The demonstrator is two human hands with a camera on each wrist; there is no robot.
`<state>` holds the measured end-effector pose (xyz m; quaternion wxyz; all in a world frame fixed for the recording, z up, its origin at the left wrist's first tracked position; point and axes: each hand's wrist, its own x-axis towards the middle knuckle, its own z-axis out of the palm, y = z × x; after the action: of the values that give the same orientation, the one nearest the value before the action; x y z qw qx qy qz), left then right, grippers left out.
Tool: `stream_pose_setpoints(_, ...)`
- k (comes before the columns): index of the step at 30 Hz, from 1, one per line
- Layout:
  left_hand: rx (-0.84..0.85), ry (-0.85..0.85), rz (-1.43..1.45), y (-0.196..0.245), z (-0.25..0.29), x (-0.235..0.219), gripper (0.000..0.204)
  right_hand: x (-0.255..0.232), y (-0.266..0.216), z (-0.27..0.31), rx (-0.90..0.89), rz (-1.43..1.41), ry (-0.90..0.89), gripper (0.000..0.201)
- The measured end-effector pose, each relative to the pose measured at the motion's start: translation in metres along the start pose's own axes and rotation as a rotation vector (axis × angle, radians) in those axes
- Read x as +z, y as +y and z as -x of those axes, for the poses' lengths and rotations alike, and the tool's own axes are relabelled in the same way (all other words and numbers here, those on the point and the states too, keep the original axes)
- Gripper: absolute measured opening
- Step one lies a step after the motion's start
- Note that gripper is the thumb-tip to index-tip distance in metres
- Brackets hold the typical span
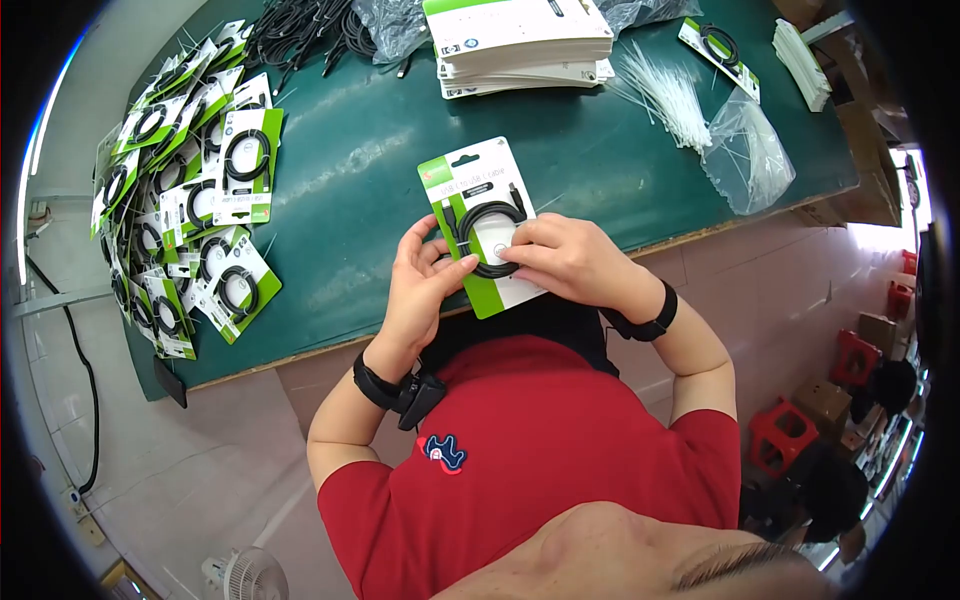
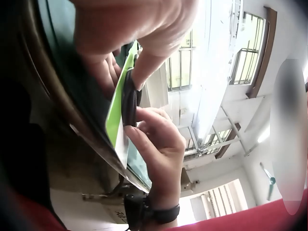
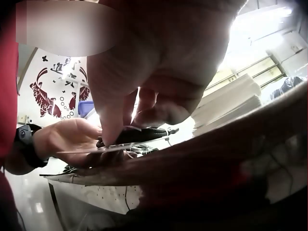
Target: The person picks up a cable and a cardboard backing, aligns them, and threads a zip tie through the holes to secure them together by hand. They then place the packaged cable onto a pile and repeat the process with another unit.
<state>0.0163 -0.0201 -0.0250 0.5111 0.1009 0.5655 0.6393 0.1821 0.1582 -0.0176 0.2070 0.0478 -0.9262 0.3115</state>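
A green and white card (image 1: 494,160) with a coiled black cable (image 1: 490,268) on its front is held at the table's near edge. The left hand (image 1: 425,275) grips the card's left side, thumb on the coil, other fingers behind. From the right, the right hand (image 1: 570,258) has its thumb and fingertips pinching the coil's lower right part. In the left wrist view the card (image 2: 113,118) is seen edge-on between the left hand (image 2: 139,29) and right hand (image 2: 161,139). The right wrist view shows the right hand (image 3: 159,62) above the cable, the left hand (image 3: 67,139) beyond.
Carded cables (image 1: 245,165) are heaped at the left of the green table (image 1: 350,220). At the back are loose black cables (image 1: 305,35) and a stack of cards (image 1: 520,45). White ties (image 1: 665,95), a plastic bag (image 1: 750,150) and another carded cable (image 1: 720,50) lie at right.
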Motion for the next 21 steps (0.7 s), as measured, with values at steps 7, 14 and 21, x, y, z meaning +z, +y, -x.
stream_pose_setpoints(7, 0.823, 0.034, -0.933, 0.011, 0.011, 0.001, 0.055, 0.008, 0.014, -0.001, -0.062, -0.025, -0.084, 0.02)
stream_pose_setpoints(14, 0.907, -0.15, -1.316, -0.002, -0.003, -0.004, 0.027, 0.004, 0.015, -0.006, -0.062, 0.053, -0.173, 0.02)
stream_pose_setpoints(21, 0.957, -0.181, -1.29, -0.001, -0.008, -0.006, 0.022, 0.003, 0.028, -0.011, -0.092, -0.029, -0.19, 0.022)
